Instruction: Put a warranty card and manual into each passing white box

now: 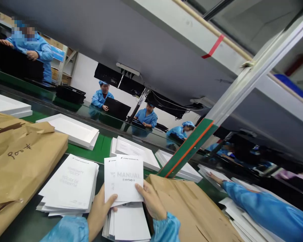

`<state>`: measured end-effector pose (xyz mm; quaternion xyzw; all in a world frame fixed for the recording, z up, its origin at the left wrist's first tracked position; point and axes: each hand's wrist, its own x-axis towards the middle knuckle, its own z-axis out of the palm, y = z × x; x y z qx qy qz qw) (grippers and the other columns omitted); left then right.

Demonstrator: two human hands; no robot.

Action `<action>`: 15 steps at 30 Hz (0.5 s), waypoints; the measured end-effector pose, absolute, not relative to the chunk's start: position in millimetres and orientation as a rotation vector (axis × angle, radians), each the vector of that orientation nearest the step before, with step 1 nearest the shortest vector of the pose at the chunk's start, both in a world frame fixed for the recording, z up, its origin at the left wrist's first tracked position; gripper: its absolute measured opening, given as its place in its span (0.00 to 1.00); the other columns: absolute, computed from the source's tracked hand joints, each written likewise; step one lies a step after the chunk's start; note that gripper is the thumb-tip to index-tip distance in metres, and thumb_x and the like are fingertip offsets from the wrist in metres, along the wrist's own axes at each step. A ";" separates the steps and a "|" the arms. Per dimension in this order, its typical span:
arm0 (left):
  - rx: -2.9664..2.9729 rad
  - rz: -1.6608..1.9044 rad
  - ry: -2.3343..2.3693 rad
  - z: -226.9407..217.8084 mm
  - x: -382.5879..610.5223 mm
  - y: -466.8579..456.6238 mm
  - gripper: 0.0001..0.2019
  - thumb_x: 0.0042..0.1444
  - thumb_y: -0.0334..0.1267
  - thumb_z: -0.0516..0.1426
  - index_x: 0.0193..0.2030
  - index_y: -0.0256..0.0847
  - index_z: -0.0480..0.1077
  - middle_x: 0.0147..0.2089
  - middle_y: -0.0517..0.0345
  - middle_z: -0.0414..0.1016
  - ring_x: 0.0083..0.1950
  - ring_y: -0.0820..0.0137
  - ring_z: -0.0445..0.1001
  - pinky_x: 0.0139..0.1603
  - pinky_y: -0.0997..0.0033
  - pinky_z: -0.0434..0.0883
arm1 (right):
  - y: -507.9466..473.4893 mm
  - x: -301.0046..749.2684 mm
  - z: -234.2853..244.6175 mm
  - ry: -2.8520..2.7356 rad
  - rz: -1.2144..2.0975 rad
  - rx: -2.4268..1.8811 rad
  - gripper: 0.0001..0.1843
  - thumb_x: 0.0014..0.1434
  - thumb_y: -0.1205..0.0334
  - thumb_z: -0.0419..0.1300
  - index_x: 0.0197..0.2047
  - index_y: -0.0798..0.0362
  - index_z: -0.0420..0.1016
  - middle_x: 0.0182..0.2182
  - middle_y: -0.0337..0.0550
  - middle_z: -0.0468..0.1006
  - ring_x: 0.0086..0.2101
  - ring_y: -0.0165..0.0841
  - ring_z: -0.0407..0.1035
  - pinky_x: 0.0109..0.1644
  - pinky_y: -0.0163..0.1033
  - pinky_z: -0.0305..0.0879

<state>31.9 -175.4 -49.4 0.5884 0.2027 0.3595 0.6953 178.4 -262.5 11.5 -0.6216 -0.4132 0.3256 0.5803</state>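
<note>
My left hand (101, 211) and my right hand (151, 200) both grip white printed booklets (123, 179) held up in front of me; the front one reads "MANUAL". The left thumb presses the lower left edge, the right thumb the lower right. Under them lies a stack of the same white booklets (130, 223). A second stack of white leaflets (70, 186) lies just to the left. Both my sleeves are blue.
Brown paper wrapping (20, 158) lies at left and more brown paper (192, 208) at right. White flat boxes (73, 129) ride a green conveyor belt (101, 148). A co-worker's blue sleeve (262, 208) reaches in from the right. Several people in blue work across the line.
</note>
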 end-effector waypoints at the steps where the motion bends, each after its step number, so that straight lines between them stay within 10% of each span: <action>1: 1.321 0.811 0.477 -49.6 31.6 -174.4 0.24 0.46 0.45 0.50 0.50 0.37 0.55 0.49 0.48 0.63 0.39 0.63 0.69 0.36 0.70 0.69 | -260.2 175.4 8.9 -0.961 0.775 -1.425 0.22 0.47 0.55 0.55 0.45 0.56 0.64 0.42 0.50 0.69 0.41 0.41 0.62 0.43 0.46 0.58; 10: 1.334 0.910 0.642 -54.9 30.9 -172.3 0.22 0.44 0.46 0.51 0.46 0.38 0.59 0.48 0.54 0.65 0.50 0.62 0.62 0.47 0.70 0.64 | -247.2 162.8 -20.1 -0.758 0.839 -1.228 0.27 0.40 0.54 0.61 0.42 0.60 0.65 0.36 0.51 0.72 0.38 0.42 0.65 0.40 0.46 0.59; 15: 1.429 0.910 0.755 -61.4 31.0 -172.0 0.17 0.40 0.50 0.52 0.35 0.42 0.65 0.18 0.65 0.68 0.29 0.63 0.70 0.34 0.68 0.69 | -244.9 161.9 -26.5 -0.767 0.798 -1.172 0.27 0.37 0.53 0.62 0.40 0.60 0.66 0.35 0.51 0.73 0.37 0.42 0.66 0.38 0.46 0.61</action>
